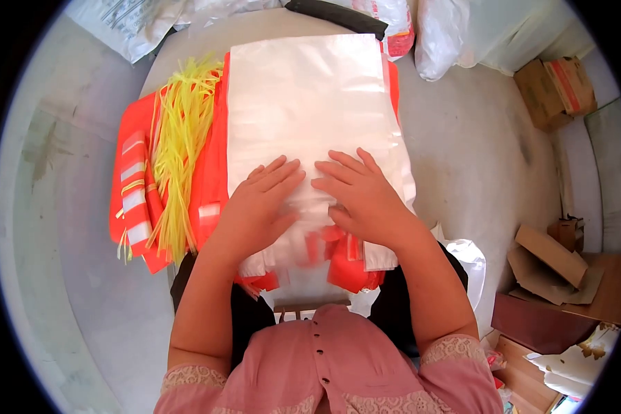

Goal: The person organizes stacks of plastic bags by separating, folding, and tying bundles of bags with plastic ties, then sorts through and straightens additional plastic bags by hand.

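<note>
A large pale plastic sheet or bag (307,103) lies flat in front of me, over red material (395,83) that shows along its sides. My left hand (265,200) rests on the pale sheet with its fingers spread. Beside it, my right hand (366,196) lies on the same sheet, fingers apart. Crumpled red and clear plastic (348,262) hangs at the sheet's near edge, partly blurred. To the left, a bundle of yellow strips (185,145) lies over red bags (136,117), next to a tied red-and-white roll (135,193).
Cardboard boxes (555,90) stand at the upper right, and an open carton (552,265) sits at the right. White plastic bags (441,34) and a dark rolled item (334,17) are at the far edge. A white bag (468,265) is by my right knee.
</note>
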Tool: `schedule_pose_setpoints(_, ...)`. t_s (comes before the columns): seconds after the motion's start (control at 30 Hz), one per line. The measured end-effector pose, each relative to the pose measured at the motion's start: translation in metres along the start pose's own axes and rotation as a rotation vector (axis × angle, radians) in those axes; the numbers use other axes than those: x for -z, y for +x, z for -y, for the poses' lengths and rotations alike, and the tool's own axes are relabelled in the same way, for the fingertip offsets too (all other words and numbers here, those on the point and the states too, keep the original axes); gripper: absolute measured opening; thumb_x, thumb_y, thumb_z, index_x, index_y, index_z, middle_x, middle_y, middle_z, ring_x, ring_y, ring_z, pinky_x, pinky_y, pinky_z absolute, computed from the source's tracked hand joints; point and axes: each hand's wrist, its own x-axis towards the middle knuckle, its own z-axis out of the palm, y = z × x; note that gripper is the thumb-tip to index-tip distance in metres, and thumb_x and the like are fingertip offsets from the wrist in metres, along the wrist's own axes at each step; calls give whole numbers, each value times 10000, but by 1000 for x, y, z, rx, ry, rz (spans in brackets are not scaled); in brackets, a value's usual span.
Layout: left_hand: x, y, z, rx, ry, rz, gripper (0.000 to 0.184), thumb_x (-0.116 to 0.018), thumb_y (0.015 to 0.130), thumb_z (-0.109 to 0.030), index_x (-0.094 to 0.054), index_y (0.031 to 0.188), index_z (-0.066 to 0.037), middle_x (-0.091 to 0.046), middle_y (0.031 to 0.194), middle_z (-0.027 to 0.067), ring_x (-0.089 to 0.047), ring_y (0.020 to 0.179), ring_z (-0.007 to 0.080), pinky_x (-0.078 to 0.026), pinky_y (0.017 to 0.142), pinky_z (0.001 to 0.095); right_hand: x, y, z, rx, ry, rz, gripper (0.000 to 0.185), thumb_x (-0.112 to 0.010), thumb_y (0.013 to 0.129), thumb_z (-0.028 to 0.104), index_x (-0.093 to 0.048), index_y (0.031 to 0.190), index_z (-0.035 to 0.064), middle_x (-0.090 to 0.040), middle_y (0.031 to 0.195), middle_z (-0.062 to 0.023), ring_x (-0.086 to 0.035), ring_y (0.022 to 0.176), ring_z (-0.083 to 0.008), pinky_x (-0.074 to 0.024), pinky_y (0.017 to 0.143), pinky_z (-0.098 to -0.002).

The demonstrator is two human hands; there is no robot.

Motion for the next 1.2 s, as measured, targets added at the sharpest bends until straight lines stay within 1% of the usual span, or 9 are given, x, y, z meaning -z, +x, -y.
schedule_pose_setpoints(0.2,1,1,-4,-19,-40,7,757,-885,743,-120,-599,1443,-71,-548,1550,131,-435,1503,356,-374,1227,479,2,5,5,18,-6,-3,375,-713,822,41,-700,1194,95,-649,1381,-113,-550,1370,-337,-360,1200,-559)
schedule_pose_setpoints(0.4,-6,4,-6,-16,-12,-143,545,-831,801,-113,-671,1318,-52,-660,1403,144,-562,1386,367,-454,1151,481,-4,10,5,-68,152,-145,202,-748,899,110,-749,1089,43,-738,1210,-110,-670,1155,-332,-529,1027,-430)
schedule_pose_setpoints(0.5,-14,10,-4,18,-83,-179,453,-789,831,-29,-709,1276,-53,-710,1323,120,-580,1375,360,-509,1101,442,1,14,9,-55,193,-142,242,-739,907,115,-751,1139,49,-742,1213,-125,-674,1146,-327,-547,987,-393)
schedule_pose_setpoints(0.6,-21,12,1,35,-133,-234,321,-751,882,-44,-737,1202,-39,-765,1161,122,-717,1129,276,-562,972,387,7,13,1,-68,201,-215,239,-704,968,154,-752,1179,53,-744,1227,-108,-680,1158,-266,-529,1010,-373)
schedule_pose_setpoints(0.7,-27,7,3,367,-596,-325,261,-705,970,-73,-729,1225,-25,-760,980,43,-655,818,111,-538,761,273,22,12,-11,-390,457,-424,291,-622,1059,216,-718,1268,39,-722,1291,-94,-648,1221,-211,-491,1061,-351)
schedule_pose_setpoints(0.8,-17,8,2,468,-746,-340,236,-654,1044,-131,-721,1241,-20,-682,862,-40,-484,699,18,-442,636,212,29,6,-31,-468,625,-647,309,-575,1061,147,-683,1329,38,-678,1353,-96,-614,1256,-204,-461,1085,-335)
schedule_pose_setpoints(0.93,-12,9,-4,451,-785,-394,222,-622,1069,-133,-727,1237,-33,-655,839,-66,-507,708,12,-434,623,215,37,2,-35,-678,865,-615,424,-537,1063,140,-569,1472,32,-640,1389,-77,-574,1252,-189,-458,1078,-325)
schedule_pose_setpoints(1.03,-13,8,-4,442,-843,-389,243,-589,1050,-45,-725,1251,-34,-694,902,-47,-559,759,24,-466,673,209,28,1,-47,-623,844,-506,483,-482,1129,256,-454,1553,27,-544,1506,-91,-567,1321,-192,-438,1137,-369)
schedule_pose_setpoints(1.2,-2,2,-10,316,-655,-396,393,-536,934,105,-723,1261,-10,-742,1030,36,-644,930,89,-520,835,236,30,4,-47,-706,854,-460,583,-568,995,78,-455,1567,79,-577,1453,-130,-640,1101,-188,-509,976,-322)
